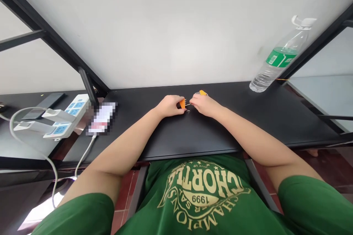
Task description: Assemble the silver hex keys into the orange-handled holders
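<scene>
My left hand (170,105) is closed around a small orange holder (182,103), above the middle of the black desk. Several thin metal rods, like hex keys, stick out of the holder to the right. Facing it, my right hand (205,105) pinches a thin metal rod (188,104) that spans the gap between the hands. Whether the rod's left end sits in the holder I cannot tell. Just beyond my right fingers shows a second orange piece (203,92) with dark stripes, partly hidden by that hand.
On the black desk (176,136), a clear bottle with a green label (281,57) stands at the back right. A phone (102,118) with a white cable lies left. Further left are a power strip (70,112) with plugged chargers and a dark flat device (45,104). Black frame bars flank both sides.
</scene>
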Demonstrator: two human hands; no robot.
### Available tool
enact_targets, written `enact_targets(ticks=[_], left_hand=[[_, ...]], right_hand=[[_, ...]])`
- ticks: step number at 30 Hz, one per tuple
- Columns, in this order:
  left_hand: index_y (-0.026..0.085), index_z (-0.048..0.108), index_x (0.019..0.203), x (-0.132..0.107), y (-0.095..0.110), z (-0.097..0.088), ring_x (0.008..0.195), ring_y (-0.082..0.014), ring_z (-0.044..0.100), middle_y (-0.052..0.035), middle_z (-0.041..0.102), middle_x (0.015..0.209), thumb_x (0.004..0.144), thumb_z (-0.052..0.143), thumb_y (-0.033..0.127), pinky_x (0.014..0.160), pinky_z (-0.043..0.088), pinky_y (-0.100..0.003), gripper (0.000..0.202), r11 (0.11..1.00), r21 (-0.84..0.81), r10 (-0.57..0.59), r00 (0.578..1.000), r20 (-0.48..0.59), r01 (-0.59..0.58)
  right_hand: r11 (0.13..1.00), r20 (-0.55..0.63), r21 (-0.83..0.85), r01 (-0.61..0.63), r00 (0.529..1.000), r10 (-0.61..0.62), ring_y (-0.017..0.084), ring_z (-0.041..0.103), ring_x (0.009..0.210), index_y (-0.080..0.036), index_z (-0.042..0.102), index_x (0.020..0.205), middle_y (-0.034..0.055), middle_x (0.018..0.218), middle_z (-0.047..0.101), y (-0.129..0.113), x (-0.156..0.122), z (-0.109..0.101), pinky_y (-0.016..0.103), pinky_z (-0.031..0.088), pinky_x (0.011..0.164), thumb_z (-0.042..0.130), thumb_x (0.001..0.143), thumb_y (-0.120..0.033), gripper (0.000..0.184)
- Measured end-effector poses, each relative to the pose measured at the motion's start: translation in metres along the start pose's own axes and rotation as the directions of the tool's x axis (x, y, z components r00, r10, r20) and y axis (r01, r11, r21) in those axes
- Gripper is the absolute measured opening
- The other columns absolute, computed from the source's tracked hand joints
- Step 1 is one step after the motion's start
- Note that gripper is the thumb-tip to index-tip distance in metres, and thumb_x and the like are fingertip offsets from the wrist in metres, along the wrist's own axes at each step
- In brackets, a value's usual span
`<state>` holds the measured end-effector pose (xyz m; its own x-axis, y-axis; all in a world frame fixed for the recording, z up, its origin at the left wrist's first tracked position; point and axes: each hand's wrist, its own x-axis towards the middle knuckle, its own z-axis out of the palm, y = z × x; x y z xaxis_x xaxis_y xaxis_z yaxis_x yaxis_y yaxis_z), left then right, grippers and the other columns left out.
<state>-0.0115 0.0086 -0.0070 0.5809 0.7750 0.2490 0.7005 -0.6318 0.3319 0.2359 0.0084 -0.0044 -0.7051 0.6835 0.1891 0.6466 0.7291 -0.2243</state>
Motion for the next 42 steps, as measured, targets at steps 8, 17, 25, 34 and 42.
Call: enact_targets(ticks=[8,17,25,34,42], left_hand=[[0.023,0.06,0.074,0.002,0.008,0.001,0.062,-0.0159,0.051,0.0024,0.059,0.068,0.079,0.075,0.045,0.061,0.036,-0.031,0.027,0.998,-0.038,-0.043,0.998,0.038,0.044],[0.022,0.067,0.076,0.003,0.02,0.006,0.061,-0.0141,0.054,0.0034,0.064,0.067,0.075,0.071,0.034,0.062,0.041,-0.029,0.013,0.985,-0.165,-0.047,0.998,0.037,0.053],[0.021,0.064,0.074,-0.008,0.035,0.003,0.057,-0.012,0.048,0.0044,0.057,0.062,0.078,0.073,0.039,0.057,0.037,-0.028,0.02,0.972,-0.203,-0.11,0.993,0.039,0.116],[0.02,0.069,0.085,-0.014,0.015,-0.003,0.063,-0.013,0.053,0.0016,0.063,0.071,0.083,0.071,0.044,0.06,0.043,-0.028,0.024,0.915,-0.384,-0.154,0.987,-0.036,0.129],[0.022,0.067,0.087,-0.015,0.014,-0.006,0.068,-0.0149,0.057,0.0013,0.067,0.08,0.083,0.073,0.042,0.065,0.043,-0.028,0.021,0.985,-0.153,-0.087,0.996,-0.024,0.082]], right_hand=[[1.0,-0.001,0.027,0.014,1.0,-0.014,0.02,0.052,0.082,-0.016,0.072,0.096,0.0114,0.105,0.063,0.003,-0.001,0.004,0.033,0.033,0.074,0.048,0.103,-0.01,0.026],[0.963,-0.013,0.259,0.077,0.997,-0.076,0.02,0.054,0.083,-0.017,0.067,0.094,0.0087,0.103,0.061,-0.009,0.002,0.009,0.033,0.041,0.077,0.05,0.099,-0.008,0.02],[0.93,-0.026,0.366,-0.012,0.999,0.023,0.02,0.057,0.084,-0.019,0.062,0.091,0.0055,0.097,0.064,0.0,-0.001,-0.003,0.032,0.043,0.076,0.059,0.084,-0.009,0.013],[0.945,0.095,0.311,-0.102,0.993,0.076,0.019,0.061,0.083,-0.018,0.073,0.089,0.0061,0.094,0.069,0.003,0.006,0.009,0.031,0.043,0.074,0.07,0.09,-0.02,0.004],[0.971,0.415,0.115,-0.207,0.899,0.143,0.017,0.059,0.062,-0.021,0.066,0.071,0.0039,0.078,0.072,-0.02,0.002,-0.018,0.032,0.038,0.058,0.071,0.078,-0.006,0.017]])
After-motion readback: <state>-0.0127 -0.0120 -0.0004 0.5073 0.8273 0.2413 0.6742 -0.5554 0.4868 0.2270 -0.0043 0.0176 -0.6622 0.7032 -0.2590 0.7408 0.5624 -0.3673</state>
